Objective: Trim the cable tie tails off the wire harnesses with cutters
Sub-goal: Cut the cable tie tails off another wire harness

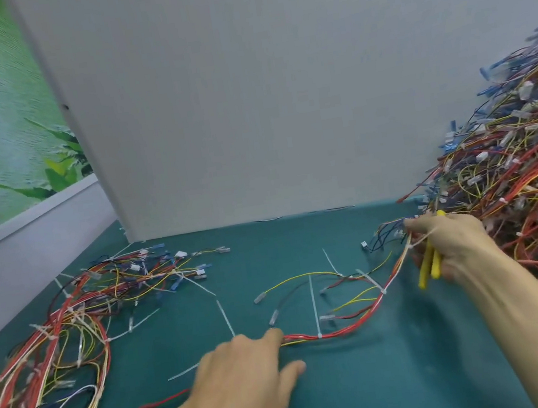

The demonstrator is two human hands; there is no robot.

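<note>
the harness point(344, 331) curves along the green mat point(374, 396) from lower left up to the right, and one uncut tie tail point(314, 304) points straight away from the person. the left hand point(247, 379) lies spread and presses its near end, while the right hand point(452, 240) grips yellow cutters point(425, 270) and the far end. a heap of harnesses point(525, 167) crowds that hand, and a smaller pile point(65, 336) lies at left.

Matt green mat point(355, 382); plastic-coated wires point(347, 329)

One wire harness point(347, 327) lies across the middle of the table point(388, 377), with the left hand point(247, 376) at its near end and the right hand point(449, 240), holding the cutters point(428, 267), at its far end. A left heap point(69, 318) lies beside it; the right heap point(516, 176) seems to lean on the panel point(280, 98) behind.
</note>
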